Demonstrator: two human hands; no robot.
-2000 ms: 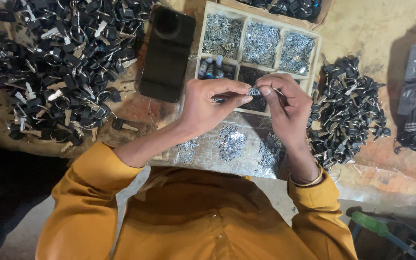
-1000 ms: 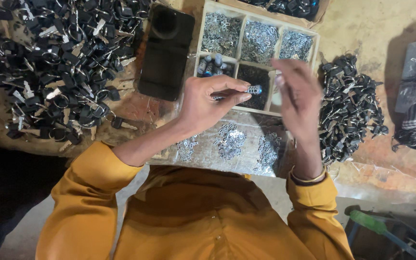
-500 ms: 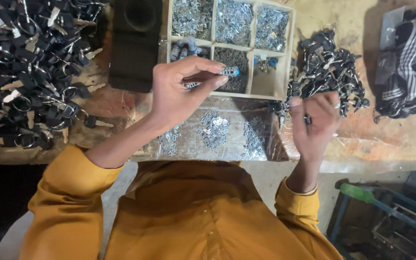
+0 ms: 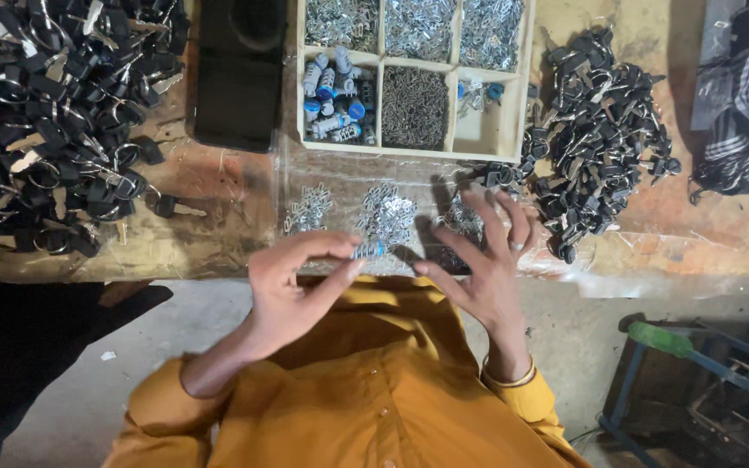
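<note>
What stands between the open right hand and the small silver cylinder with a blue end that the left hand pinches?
Nothing visible. The left hand pinches the small silver cylinder with a blue end at its fingertips; the right hand, fingers spread, is beside it with only open air between them.

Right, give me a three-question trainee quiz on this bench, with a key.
1. True or false: the left hand pinches a small silver cylinder with a blue end in a fingertip grip.
2. Which compartment of the cream wooden divided tray holds loose white and blue cylinders? A lower left, B lower middle, C upper right.
3. Fill in: the right hand is open with fingers spread, holding ____.

Key:
1. True; thumb and forefinger close on it above the bench edge.
2. A; the lower middle holds dark metal pieces, the upper right shiny metal pieces.
3. Nothing; it hovers over small shiny metal parts lying on clear plastic sheet.
</note>
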